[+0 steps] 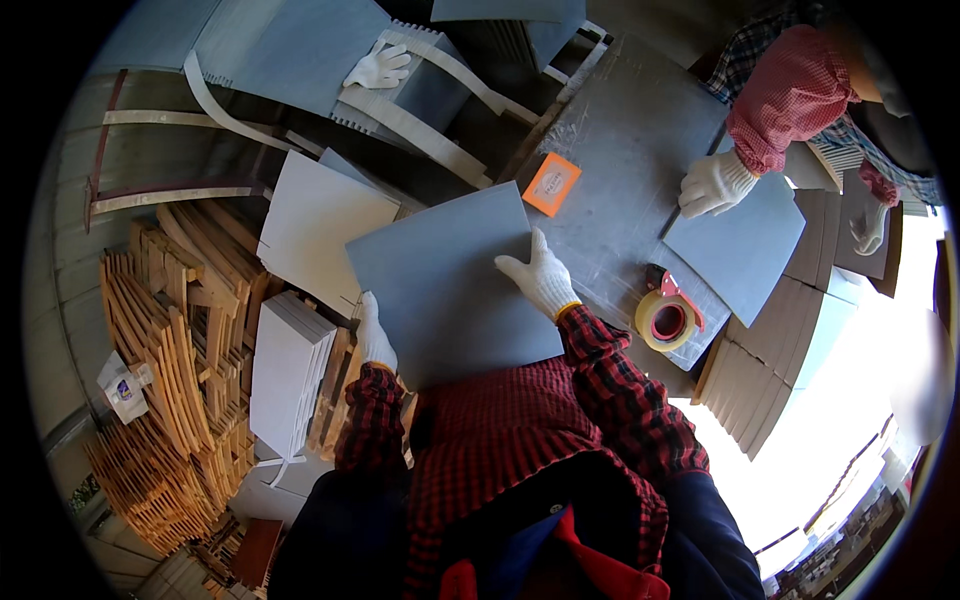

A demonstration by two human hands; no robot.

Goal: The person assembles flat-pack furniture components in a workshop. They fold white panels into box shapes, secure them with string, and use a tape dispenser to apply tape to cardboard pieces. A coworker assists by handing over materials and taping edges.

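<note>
Head cam, biggest stuff first: there's a grey worktable (620, 130) ahead and to the right of the right hand (545, 282), and a heap of wooden slats (185, 385) way off to the left of the left hand (375, 335). Blue-grey panel (450, 275) sits right between the two gloves: the left one's got its left edge, most fingers out of sight, and the right one holds the right edge, thumb spread over the face. White panel stack (285, 375) is just left of the left hand. Tape dispenser (667, 315) sits right of the right hand, orange box (552, 185) just ahead of it.
</note>
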